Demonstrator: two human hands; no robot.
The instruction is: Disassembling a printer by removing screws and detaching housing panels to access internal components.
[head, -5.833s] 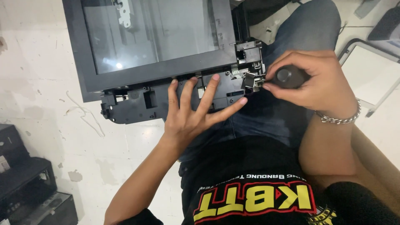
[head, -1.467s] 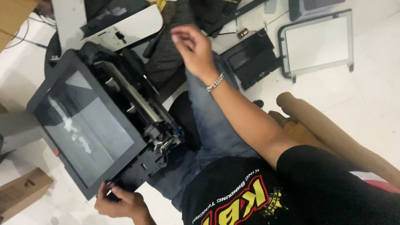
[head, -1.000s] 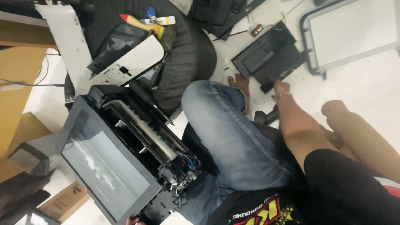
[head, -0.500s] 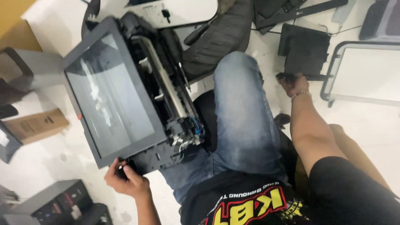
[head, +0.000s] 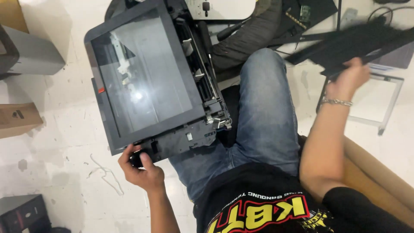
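head view: right hand (head: 347,80) grips blurred black panel (head: 358,43); fingers hidden.

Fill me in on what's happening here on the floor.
A person sits on the floor with a stripped-down dark printer, its scanner glass facing up, propped against one jeans-clad leg. The left hand grips the printer's near corner. The right hand, with a bracelet at the wrist, is raised to the side holding a flat black panel, blurred in the picture. More dark machine parts, a frame and a cardboard box lie around.
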